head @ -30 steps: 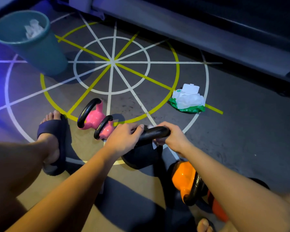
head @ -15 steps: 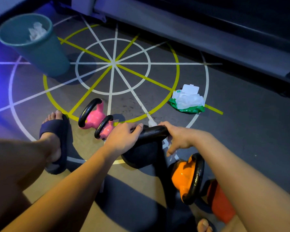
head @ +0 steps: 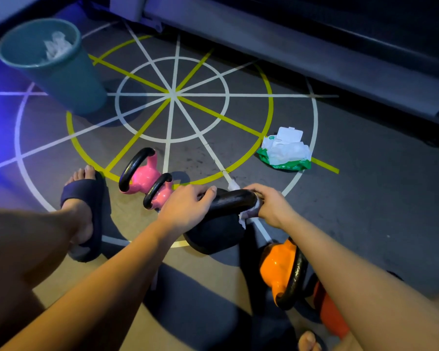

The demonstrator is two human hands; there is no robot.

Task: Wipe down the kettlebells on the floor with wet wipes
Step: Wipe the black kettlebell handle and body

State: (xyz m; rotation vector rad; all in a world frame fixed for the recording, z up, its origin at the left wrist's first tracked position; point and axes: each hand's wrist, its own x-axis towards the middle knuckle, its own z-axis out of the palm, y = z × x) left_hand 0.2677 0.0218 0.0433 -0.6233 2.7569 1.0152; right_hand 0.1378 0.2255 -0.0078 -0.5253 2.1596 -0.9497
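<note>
Black kettlebell point(head: 214, 230) at frame centre. Left hand point(head: 185, 207) fingers wrapped on handle's 9 o'clock end; right hand point(head: 271, 205) clamps wet wipe point(head: 249, 214) at 3 o'clock end. Pink kettlebells point(head: 143, 177) just beside at 10, orange kettlebell point(head: 276, 267) near at 5. Bare floor point(head: 365, 198) at 3.

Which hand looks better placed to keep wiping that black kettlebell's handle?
The right hand: it holds the wet wipe wrapped against the right end of the black kettlebell handle. The left hand grips the handle's other end bare, apparently steadying it.
</note>
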